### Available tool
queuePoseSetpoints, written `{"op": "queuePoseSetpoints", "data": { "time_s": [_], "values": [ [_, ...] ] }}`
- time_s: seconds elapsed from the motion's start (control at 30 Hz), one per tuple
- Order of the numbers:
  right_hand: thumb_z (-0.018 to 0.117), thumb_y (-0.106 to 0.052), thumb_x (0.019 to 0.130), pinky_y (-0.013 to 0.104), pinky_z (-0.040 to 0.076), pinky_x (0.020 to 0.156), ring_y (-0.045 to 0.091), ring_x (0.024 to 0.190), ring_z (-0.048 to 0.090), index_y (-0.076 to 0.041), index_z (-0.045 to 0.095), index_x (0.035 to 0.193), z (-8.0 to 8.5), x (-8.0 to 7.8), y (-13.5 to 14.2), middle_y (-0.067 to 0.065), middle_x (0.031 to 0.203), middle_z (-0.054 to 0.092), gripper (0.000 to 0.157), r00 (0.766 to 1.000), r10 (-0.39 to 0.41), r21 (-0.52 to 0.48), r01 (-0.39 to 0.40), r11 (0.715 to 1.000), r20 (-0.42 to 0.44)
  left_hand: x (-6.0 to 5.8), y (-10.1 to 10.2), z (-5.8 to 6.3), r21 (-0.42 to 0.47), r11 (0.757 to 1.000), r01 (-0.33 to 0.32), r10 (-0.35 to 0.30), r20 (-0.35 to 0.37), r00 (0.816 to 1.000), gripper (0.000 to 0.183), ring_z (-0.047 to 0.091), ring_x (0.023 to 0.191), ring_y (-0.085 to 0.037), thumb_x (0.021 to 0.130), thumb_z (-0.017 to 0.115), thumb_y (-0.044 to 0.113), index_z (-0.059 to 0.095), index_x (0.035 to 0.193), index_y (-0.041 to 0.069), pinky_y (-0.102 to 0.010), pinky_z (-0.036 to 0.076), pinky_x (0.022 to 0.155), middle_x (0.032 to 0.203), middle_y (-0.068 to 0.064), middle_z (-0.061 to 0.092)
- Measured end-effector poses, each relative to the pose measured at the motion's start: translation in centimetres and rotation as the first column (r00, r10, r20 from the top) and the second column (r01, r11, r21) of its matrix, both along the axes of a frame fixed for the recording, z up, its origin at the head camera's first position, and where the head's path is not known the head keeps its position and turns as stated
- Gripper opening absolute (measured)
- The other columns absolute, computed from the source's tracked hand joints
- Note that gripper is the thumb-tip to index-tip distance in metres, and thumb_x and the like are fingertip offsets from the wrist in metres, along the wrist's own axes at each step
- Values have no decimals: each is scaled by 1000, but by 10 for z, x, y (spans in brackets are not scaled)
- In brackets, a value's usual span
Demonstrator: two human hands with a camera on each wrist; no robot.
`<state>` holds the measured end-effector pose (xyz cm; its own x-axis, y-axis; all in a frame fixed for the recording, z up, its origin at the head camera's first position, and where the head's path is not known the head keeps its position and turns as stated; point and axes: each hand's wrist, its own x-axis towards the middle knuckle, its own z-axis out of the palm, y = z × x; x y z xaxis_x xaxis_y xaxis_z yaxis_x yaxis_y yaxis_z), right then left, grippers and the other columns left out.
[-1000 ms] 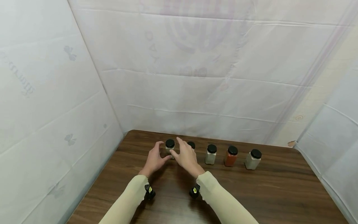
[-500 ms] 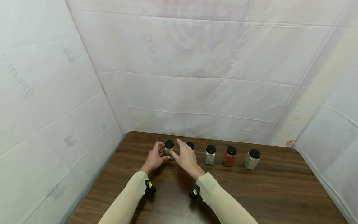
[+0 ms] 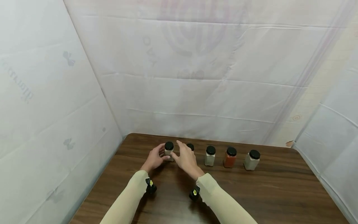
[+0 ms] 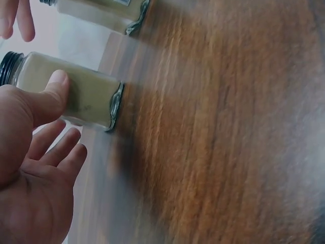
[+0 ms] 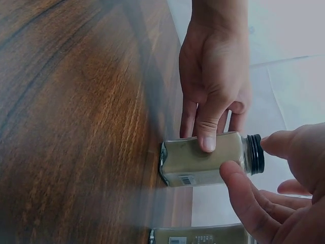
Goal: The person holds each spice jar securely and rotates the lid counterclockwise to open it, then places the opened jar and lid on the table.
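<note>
Looks like clear, smooth glass on the jar [image 5: 200, 166], with a glossy, ridged lid [image 5: 257, 155] — plastic or metal, cannot tell which. Reads as grained wood with a soft sheen on the tabletop [image 3: 251, 196] — as matt, creased cloth on the wall covering [image 3: 195, 96].

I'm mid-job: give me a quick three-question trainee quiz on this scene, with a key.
1. In the head view, which jar from the left sits between the left hand and the right hand?
2. Fill the gap: the red-orange jar stands second from the row's ____ end.
3. True or false: the right hand touches the red-orange jar.

Key: 1. the first jar; 2. right; 3. false.
</note>
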<state>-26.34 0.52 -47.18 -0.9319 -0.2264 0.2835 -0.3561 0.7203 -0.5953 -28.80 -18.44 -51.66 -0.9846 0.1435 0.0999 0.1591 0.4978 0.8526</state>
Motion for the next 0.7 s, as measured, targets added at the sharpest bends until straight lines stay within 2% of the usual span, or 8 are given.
{"op": "queuePoseSetpoints", "data": {
  "time_s": [0.17, 0.47, 0.53, 0.7],
  "values": [
    [75, -32, 97, 53, 57, 88, 36, 110, 69, -11, 50, 151, -2, -2, -3, 18, 143, 58, 63, 1000, 5, -12, -5, 1000, -1, -4, -1, 0, -35, 999, -18, 19, 20, 1000, 54, 58, 131, -36, 92, 78, 8, 58, 142, 4, -50, 47, 106, 141, -19, 61],
    [75, -29, 97, 49, 57, 91, 32, 105, 71, -6, 52, 149, -6, -4, -6, 20, 142, 59, 61, 1000, 20, -86, -21, 996, -15, -5, -1, -3, -47, 999, -21, 21, -9, 1000, 47, 63, 123, -34, 92, 77, 7, 62, 136, 6, -50, 51, 102, 133, -16, 66],
    [76, -28, 96, 47, 57, 88, 29, 94, 73, -5, 54, 147, -7, -6, -7, 21, 141, 59, 60, 999, 18, -101, -21, 995, -35, -5, -1, -3, -49, 998, -27, 27, -8, 1000, 47, 64, 123, -34, 91, 78, 7, 63, 136, 7, -50, 51, 102, 133, -16, 67],
    [78, -28, 94, 43, 59, 81, 25, 87, 71, -4, 58, 144, -11, -10, -11, 18, 133, 63, 59, 997, -7, -118, -1, 993, -73, -5, -2, -2, -52, 998, -26, 26, -16, 1000, 47, 65, 121, -35, 91, 78, 7, 63, 136, 5, -51, 51, 101, 131, -17, 68]
  ]
}}
